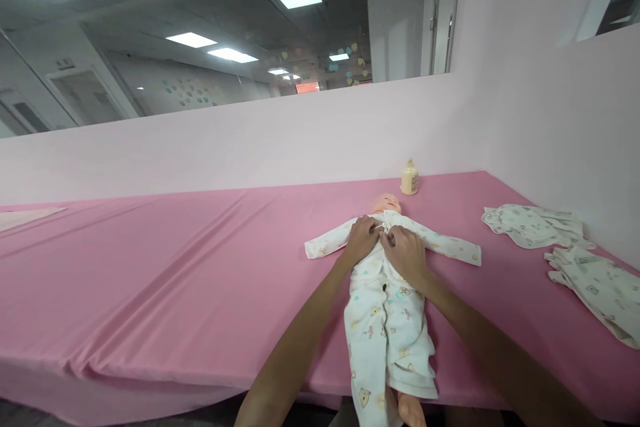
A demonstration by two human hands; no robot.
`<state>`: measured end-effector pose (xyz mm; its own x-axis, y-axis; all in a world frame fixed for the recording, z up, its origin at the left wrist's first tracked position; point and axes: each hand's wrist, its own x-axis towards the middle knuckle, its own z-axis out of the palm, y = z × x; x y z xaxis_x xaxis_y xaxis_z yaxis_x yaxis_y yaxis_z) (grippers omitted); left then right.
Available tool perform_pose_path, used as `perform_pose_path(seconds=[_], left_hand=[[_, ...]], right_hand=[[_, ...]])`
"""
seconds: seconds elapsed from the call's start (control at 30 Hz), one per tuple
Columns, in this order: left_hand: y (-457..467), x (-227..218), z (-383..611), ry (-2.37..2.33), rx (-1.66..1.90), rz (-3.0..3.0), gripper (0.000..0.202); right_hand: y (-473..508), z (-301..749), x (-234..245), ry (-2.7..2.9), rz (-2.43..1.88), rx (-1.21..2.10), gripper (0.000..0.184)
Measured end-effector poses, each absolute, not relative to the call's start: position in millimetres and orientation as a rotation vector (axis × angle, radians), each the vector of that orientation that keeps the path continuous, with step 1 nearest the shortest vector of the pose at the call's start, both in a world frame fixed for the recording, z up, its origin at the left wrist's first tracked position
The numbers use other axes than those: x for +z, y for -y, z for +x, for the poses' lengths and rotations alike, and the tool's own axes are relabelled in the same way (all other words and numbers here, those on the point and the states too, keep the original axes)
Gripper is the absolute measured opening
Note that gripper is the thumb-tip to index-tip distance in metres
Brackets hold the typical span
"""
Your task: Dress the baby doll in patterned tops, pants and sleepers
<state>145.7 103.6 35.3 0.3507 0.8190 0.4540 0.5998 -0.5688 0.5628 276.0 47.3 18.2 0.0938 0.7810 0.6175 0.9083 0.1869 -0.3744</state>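
Observation:
A baby doll [385,203] lies on its back on the pink-covered table [150,260], dressed in a white printed romper [387,327] with sleeves spread out. My left hand [361,239] and my right hand [404,250] rest on the doll's chest, fingers closed, pinching the romper's front edges together near the collar. One bare doll foot [411,408] sticks out at the table's near edge.
A small cream bottle [409,178] stands behind the doll's head by the pink partition wall. Two folded printed baby garments [533,225] [597,287] lie at the right. A pale cloth [25,216] lies at the far left.

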Motion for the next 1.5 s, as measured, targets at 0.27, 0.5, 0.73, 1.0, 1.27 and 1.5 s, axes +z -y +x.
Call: perform_pose_path(seconds=[0.27,0.5,0.73,1.0,1.27,1.5], left_hand=[[-103,37,144,-1.226,1.002,2.271,0.019],[-99,34,142,-1.305,0.965,2.479,0.015],[-56,35,135,-1.117,0.811,3.099,0.024],[-42,42,138,-1.058,0.722,2.982,0.024],[-44,36,141,-1.179,0.867,2.815,0.013],[-48,28,138,-1.143,1.020,2.720,0.014]], right_hand=[[-32,275,18,1.784,-1.659,-0.075,0.002],[-30,283,15,1.839,-1.643,-0.084,0.009],[-22,280,17,1.911,-1.744,-0.201,0.015],[-24,283,15,1.872,-1.829,-0.171,0.014],[-27,281,5,1.679,-1.629,-0.027,0.009],[-30,283,-2,1.694,-1.449,-0.028,0.010]])
